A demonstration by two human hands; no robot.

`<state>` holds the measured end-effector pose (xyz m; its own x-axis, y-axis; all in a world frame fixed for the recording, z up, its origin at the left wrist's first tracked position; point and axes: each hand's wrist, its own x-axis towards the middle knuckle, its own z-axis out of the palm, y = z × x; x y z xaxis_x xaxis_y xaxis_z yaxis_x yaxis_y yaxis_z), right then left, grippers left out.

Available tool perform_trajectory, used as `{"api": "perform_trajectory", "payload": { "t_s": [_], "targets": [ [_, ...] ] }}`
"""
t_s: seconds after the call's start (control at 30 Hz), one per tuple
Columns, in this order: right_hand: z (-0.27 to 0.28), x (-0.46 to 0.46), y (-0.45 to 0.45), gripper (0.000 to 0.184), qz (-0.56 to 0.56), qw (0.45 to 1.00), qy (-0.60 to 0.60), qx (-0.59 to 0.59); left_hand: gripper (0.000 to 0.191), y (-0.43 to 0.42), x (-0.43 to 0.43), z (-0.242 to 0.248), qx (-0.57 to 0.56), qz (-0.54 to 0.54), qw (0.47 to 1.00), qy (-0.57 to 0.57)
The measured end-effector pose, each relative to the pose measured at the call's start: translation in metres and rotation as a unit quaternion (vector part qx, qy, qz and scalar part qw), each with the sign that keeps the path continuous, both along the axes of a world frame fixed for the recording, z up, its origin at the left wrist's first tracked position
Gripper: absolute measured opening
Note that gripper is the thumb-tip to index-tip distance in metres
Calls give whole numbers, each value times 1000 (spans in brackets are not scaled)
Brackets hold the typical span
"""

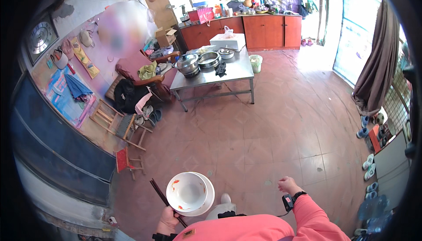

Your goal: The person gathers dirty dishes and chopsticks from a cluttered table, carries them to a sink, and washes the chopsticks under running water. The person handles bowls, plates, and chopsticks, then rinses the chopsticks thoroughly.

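My left hand [167, 220] is at the bottom, left of centre, gripping a white bowl [186, 192] decorated with orange-red fish. Beneath the bowl shows the rim of another white dish [208, 204], possibly a second bowl or a plate. Dark chopsticks [159, 192] are held in the same hand and stick out along the bowl's left side. Out to the right, my right hand [287, 185] hangs over the floor with its fingers curled; nothing is visible in it. A black device [288, 202] sits at the right wrist beside a dark band.
A metal table [197, 83] ahead carries a lidded pot [187, 63], a steamer pan [209, 59] and a white box [227, 41]. Red cabinets [263, 31] line the far wall. A folding chair [122, 124] and red stool [122, 162] stand left; shoes [369, 167] line the right. Tiled floor [230, 142] lies between.
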<state>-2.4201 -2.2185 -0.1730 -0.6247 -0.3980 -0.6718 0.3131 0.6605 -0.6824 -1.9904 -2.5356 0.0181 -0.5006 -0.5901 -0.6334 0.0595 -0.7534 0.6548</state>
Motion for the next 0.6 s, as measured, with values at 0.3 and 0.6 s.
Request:
{"api": "perform_trajectory", "payload": {
  "t_s": [0.3, 0.6],
  "targets": [
    [4, -100, 51, 34, 534, 753, 195, 329, 8, -173, -177, -80, 13, -28, 999, -17],
    [16, -177, 70, 37, 170, 882, 4, 439, 15, -294, -398, -105, -117, -122, 985, -30]
  ]
}}
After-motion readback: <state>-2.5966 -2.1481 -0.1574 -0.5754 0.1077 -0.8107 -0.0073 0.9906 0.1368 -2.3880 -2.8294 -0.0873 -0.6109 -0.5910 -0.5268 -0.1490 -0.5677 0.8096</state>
